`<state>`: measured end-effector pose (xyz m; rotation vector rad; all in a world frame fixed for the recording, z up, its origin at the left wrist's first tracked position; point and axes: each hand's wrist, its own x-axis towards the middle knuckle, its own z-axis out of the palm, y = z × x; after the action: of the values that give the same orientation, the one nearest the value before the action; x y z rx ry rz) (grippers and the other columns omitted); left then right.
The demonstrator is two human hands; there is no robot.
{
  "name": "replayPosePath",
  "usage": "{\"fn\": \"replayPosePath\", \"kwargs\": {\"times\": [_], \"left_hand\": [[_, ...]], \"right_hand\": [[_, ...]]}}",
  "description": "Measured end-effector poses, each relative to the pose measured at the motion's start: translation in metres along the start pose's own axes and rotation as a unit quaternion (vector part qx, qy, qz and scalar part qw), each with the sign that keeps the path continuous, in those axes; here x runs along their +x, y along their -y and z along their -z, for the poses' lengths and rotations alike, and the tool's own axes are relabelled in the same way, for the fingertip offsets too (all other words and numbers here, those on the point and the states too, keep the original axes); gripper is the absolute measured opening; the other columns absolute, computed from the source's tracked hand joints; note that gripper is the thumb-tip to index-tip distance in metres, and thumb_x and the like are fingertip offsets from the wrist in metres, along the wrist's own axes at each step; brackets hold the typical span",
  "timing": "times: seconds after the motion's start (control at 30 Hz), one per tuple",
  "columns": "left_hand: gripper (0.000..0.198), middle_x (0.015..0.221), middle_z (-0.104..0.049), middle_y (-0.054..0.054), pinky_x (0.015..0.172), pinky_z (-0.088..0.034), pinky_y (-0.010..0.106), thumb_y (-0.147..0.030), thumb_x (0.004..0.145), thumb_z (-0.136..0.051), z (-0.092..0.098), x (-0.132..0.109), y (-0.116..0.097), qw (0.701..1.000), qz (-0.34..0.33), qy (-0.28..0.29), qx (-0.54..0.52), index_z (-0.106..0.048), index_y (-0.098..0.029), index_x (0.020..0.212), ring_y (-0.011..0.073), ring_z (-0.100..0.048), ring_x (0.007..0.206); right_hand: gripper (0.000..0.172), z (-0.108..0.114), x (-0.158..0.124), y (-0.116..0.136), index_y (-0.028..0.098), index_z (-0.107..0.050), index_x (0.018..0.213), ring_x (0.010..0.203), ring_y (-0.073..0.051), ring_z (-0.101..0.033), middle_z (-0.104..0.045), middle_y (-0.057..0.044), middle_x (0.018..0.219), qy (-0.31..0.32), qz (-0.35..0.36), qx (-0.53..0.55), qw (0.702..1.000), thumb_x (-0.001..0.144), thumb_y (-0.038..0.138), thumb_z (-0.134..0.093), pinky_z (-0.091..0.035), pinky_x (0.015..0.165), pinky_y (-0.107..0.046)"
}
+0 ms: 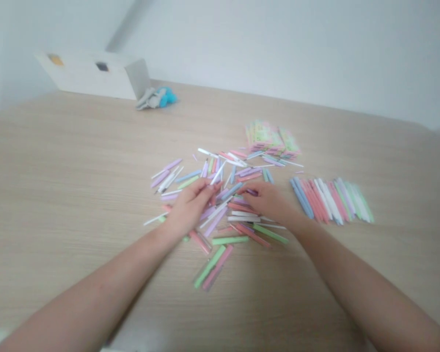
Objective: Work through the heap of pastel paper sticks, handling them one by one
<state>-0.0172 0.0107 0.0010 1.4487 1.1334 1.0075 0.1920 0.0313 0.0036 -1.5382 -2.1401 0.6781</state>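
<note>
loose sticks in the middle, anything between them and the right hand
Nothing visible: the right hand is down among the loose sticks, though blur hides whether its fingers grip one.

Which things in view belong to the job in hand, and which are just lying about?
Part of the job:
- white stick, apparently in the left hand
- scattered pens, around the right hand too
- row of pens, probably
- packets, possibly

Apparently just lying about:
- white box
- grey-and-blue bundle beside it

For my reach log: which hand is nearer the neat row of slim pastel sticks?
Right. The right hand is left of the neat row; the left hand is farther left.
</note>
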Motion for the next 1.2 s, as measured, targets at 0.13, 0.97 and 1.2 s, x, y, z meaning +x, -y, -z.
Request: {"fn": "replayPosePath", "kwargs": {"times": [0.13,0.97,1.2], "left_hand": [[0.024,0.056,-0.048,-0.004,0.043,-0.023,0.02,-0.034,0.086,-0.048,0.0,0.001,0.001,1.0,0.01,-0.01,-0.01,-0.053,-0.016,0.071,0.007,-0.033,0.044],[0.021,0.057,-0.051,-0.004,0.041,-0.023,0.02,-0.031,0.085,-0.049,0.0,0.002,-0.001,0.997,0.011,-0.06,-0.051,-0.053,-0.016,0.071,0.006,-0.033,0.042],[0.02,0.058,-0.052,-0.004,0.041,-0.023,0.021,-0.031,0.085,-0.049,0.001,0.002,0.003,0.997,0.003,-0.053,-0.055,-0.055,-0.016,0.074,0.0064,-0.034,0.043]], "right_hand": [[0.021,-0.003,0.009,0.005,0.018,-0.073,0.087,0.064,-0.013,-0.053,-0.064,0.0,0.068,0.047,0.056,-0.036,0.997,0.076,0.026,-0.057,-0.034,0.06,-0.023],[0.022,-0.009,-0.006,0.025,0.02,-0.073,0.088,0.072,-0.018,-0.06,-0.071,-0.005,0.081,0.131,0.099,-0.114,0.98,0.079,0.021,-0.053,-0.038,0.064,-0.026],[0.019,0.002,-0.007,0.026,0.018,-0.07,0.084,0.067,-0.015,-0.056,-0.068,-0.003,0.075,0.101,0.093,-0.092,0.986,0.079,0.018,-0.052,-0.035,0.061,-0.025]]}}
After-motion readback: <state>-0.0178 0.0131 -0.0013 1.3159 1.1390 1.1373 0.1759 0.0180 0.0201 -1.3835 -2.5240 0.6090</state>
